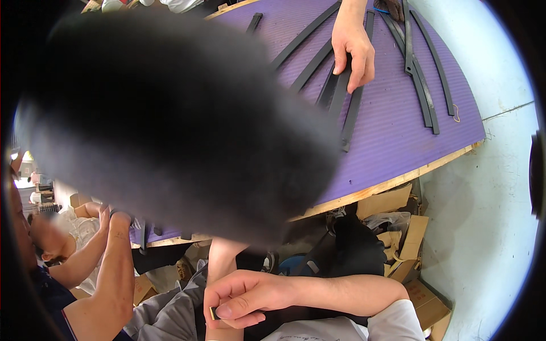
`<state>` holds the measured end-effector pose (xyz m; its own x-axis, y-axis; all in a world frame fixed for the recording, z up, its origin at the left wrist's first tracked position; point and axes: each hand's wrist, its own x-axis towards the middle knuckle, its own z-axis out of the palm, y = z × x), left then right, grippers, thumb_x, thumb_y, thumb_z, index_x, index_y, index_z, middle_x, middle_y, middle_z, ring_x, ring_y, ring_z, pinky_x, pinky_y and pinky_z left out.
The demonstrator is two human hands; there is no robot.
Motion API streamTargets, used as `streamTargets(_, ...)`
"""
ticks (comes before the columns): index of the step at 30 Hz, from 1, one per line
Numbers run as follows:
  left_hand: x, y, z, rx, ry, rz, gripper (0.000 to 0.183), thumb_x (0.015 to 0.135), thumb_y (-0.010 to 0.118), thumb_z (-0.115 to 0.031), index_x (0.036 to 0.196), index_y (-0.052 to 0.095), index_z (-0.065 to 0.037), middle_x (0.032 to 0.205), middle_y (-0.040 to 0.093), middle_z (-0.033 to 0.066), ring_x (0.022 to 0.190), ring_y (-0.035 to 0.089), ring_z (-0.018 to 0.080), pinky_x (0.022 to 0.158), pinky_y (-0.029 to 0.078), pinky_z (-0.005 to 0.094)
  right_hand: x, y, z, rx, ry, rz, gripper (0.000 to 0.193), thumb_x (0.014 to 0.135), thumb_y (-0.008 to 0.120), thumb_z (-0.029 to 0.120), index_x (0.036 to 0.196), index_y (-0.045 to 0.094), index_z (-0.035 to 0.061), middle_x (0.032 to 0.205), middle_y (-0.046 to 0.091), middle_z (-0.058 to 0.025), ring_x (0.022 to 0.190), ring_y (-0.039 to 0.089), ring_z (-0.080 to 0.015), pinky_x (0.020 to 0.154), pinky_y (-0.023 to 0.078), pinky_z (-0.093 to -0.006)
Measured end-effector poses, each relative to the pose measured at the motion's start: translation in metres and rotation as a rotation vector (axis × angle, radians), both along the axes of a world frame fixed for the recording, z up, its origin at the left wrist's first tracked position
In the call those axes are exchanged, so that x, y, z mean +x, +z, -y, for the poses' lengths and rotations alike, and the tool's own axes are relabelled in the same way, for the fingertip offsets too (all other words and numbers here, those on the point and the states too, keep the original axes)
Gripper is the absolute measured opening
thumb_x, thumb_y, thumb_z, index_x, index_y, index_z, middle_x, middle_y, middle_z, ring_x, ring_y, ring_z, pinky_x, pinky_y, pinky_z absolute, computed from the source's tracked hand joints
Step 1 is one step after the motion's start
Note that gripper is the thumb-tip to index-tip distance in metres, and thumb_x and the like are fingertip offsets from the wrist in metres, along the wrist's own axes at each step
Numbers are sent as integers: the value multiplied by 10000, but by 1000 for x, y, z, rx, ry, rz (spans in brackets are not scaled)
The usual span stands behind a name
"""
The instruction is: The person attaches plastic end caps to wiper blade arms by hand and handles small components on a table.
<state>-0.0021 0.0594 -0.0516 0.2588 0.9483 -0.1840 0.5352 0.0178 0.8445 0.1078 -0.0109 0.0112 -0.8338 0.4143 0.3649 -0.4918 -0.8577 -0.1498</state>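
My right hand (250, 296) is closed, thumb pressed over bent fingers, in front of my left forearm (223, 258). A small dark piece with a yellowish edge (214, 313) pokes out of its grip; the rest of it is hidden. My left forearm goes up behind a large, blurred black shape (170, 125) close to the camera, so my left hand does not show. What that shape is, I cannot tell. Beyond it, flat black strips (351, 116) lie on a purple ribbed table cover (398, 131). Another person's hand (354, 54) grips some strips from the far side.
More black strips (424, 94) lie at the table's right, beside a pale wall (483, 187). The table has a raw wooden edge (392, 176). Cardboard boxes (412, 238) and wrapping crowd the floor below. At the left, a co-worker's arms (116, 244) reach toward the table.
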Motion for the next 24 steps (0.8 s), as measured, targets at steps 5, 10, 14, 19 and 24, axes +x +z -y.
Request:
streamTargets(5,10,29,-6,-206,26,107,464,834,729,2,1281,616,51,1005,699,85,833,592,100,766,494,259,4,-4,-1,-4,-9,-6,259,1040,544,247,1084,609,1,601,425,32,479,381,-38,472,276,-224)
streamTargets(10,-34,-15,6,-130,55,289,500,834,721,7,1316,591,40,1061,701,100,881,607,112,812,502,273,-1,2,1,10,8,-17,252,1037,549,246,1072,608,3,608,427,30,479,378,-37,473,274,-225)
streamTargets(14,3,38,-1,-94,-162,12,536,791,747,-9,1305,597,11,1053,673,85,848,591,146,781,497,285,0,-3,5,10,24,18,255,1037,549,247,1066,607,0,613,429,29,479,378,-36,477,274,-224)
streamTargets(19,17,48,3,5,-173,-142,562,744,780,-44,1277,607,-7,985,627,80,795,558,191,739,485,311,-3,-6,10,9,19,6,256,1040,544,246,1073,607,0,637,452,23,481,380,-33,484,280,-220)
streamTargets(24,24,50,2,-13,-143,-195,566,730,796,-71,1264,614,-19,924,597,77,769,543,201,723,482,322,-3,-8,10,0,16,14,255,1036,556,246,1065,609,-1,703,490,7,485,388,-32,487,298,-214)
